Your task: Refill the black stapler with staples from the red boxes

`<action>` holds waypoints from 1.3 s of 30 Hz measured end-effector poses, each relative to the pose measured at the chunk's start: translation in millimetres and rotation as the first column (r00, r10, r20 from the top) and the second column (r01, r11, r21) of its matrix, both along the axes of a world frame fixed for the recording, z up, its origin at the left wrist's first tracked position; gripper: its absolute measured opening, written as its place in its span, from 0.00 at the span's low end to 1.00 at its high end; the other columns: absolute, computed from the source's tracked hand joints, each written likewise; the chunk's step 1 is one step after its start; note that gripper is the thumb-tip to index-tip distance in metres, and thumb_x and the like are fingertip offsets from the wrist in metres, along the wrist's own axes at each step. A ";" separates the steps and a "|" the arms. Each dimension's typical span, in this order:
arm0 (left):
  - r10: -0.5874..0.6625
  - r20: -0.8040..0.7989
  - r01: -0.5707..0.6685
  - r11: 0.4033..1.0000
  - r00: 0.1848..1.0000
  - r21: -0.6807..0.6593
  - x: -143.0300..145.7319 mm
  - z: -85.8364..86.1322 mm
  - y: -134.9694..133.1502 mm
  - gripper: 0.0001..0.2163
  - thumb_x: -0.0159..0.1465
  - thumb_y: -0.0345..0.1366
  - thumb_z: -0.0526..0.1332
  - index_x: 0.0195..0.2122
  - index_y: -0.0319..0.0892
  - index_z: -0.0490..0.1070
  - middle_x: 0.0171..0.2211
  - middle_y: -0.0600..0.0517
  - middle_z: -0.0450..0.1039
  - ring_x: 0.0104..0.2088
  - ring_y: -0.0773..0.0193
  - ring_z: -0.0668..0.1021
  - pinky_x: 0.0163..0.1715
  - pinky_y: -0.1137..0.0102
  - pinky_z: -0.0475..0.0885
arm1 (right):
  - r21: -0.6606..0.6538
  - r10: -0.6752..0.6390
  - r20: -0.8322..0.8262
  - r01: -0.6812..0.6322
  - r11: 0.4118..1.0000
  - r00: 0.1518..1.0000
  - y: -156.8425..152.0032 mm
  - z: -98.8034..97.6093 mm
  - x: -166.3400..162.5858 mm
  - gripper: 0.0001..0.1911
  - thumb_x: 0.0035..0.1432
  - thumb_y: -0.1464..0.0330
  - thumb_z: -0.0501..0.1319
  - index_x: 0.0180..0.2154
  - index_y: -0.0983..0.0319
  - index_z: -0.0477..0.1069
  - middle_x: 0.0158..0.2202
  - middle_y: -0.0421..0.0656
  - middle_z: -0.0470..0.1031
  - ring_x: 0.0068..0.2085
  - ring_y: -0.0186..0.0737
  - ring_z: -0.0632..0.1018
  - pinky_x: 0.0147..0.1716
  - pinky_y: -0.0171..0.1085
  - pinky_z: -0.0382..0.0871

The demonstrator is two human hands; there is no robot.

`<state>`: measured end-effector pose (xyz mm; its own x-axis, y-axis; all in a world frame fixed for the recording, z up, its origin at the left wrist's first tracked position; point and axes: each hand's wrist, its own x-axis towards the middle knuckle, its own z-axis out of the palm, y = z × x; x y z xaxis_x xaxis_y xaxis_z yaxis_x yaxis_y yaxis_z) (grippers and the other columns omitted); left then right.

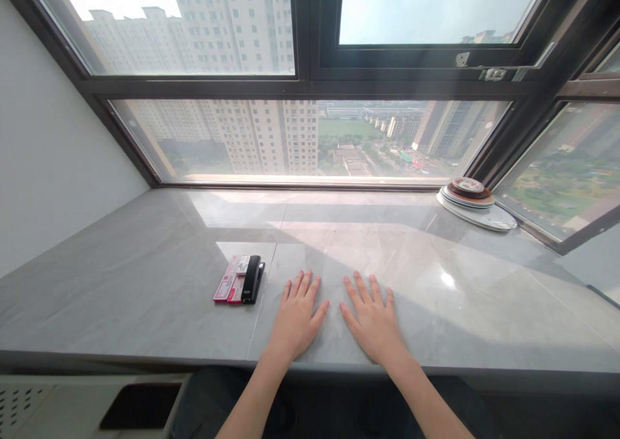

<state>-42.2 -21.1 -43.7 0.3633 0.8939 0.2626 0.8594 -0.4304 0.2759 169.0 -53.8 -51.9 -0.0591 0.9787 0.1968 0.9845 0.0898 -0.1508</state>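
Note:
My left hand [298,316] lies flat, palm down, on the grey stone windowsill [145,284], fingers spread and nothing in it. Beside it, palm down as well, my right hand [372,319] rests with its fingers apart. A small gap separates the two thumbs. To the left of my left hand, without touching it, is a black stapler [251,280]. Close against the stapler's left side sit small red and white boxes [225,287], printed with labels too small to read.
A stack of plates or lids [477,206] stands at the far right corner by the window frame [300,87]. The sill's front edge [145,356] runs along my side. Below it at left are a pale perforated surface [62,403] and a dark flat rectangle [140,406].

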 end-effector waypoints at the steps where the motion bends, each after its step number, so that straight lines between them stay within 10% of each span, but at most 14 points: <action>1: 0.001 -0.005 -0.001 1.000 1.000 -0.002 0.0 0.1 -0.2 0.27 0.75 0.50 0.49 0.73 0.52 0.54 0.75 0.50 0.49 0.75 0.49 0.53 0.72 0.47 0.51 | -0.001 -0.002 0.005 0.002 1.000 1.000 -0.2 0.0 -0.1 0.33 0.73 0.51 0.47 0.75 0.47 0.47 0.77 0.38 0.40 0.76 0.61 0.41 0.69 0.69 0.32; 39: -0.002 -0.039 0.003 1.000 0.999 0.019 -0.2 0.5 -0.8 0.27 0.76 0.49 0.49 0.73 0.49 0.55 0.75 0.47 0.50 0.74 0.48 0.54 0.72 0.46 0.52 | -0.005 -0.026 0.043 0.026 1.000 0.999 -0.6 1.1 -2.0 0.33 0.73 0.50 0.46 0.75 0.46 0.46 0.77 0.36 0.40 0.76 0.61 0.41 0.69 0.68 0.34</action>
<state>-42.4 -21.9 -43.2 0.3757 0.8879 0.2655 0.8684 -0.4373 0.2337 167.0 -54.4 -50.8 -0.0416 0.9811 0.1888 0.9921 0.0630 -0.1086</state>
